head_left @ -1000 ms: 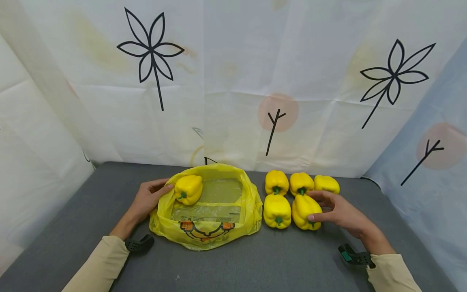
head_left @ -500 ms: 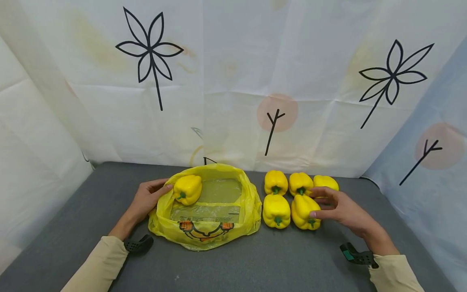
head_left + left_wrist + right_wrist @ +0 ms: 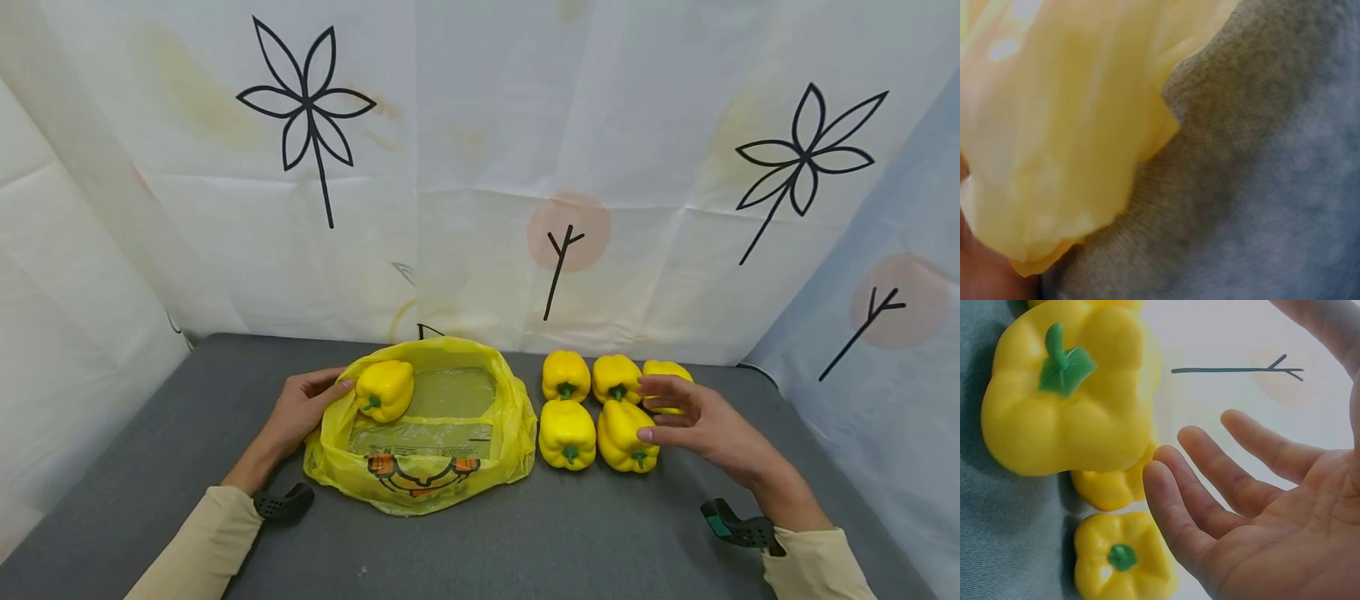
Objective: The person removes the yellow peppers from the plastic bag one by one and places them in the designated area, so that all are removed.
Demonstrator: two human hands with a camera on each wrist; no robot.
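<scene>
My left hand [image 3: 300, 408] holds the left rim of a yellow plastic bag [image 3: 420, 483], its thumb at the rim and the other fingers partly hidden. The bag lies wide-mouthed on the table, a yellow bell pepper [image 3: 385, 390] inside at the left. In the left wrist view the bag's plastic [image 3: 1066, 125] is blurred. My right hand [image 3: 712, 429] is just right of the front-row bell pepper [image 3: 626, 437], fingers spread and holding nothing. In the right wrist view that bell pepper [image 3: 1069, 387] is near the palm [image 3: 1285, 537], apart from the fingers.
Another front-row pepper [image 3: 567, 435] stands beside the bag. Behind are the back-left pepper [image 3: 566, 375], the back-middle pepper [image 3: 616, 377] and the back-right pepper [image 3: 666, 375], partly covered by my right hand. The dark grey table [image 3: 480, 550] ends at a printed cloth wall [image 3: 480, 167].
My right hand has come off the front-row pepper, its fingers spreading and shifting slightly up and to the right. The left hand and the bag stay in place.
</scene>
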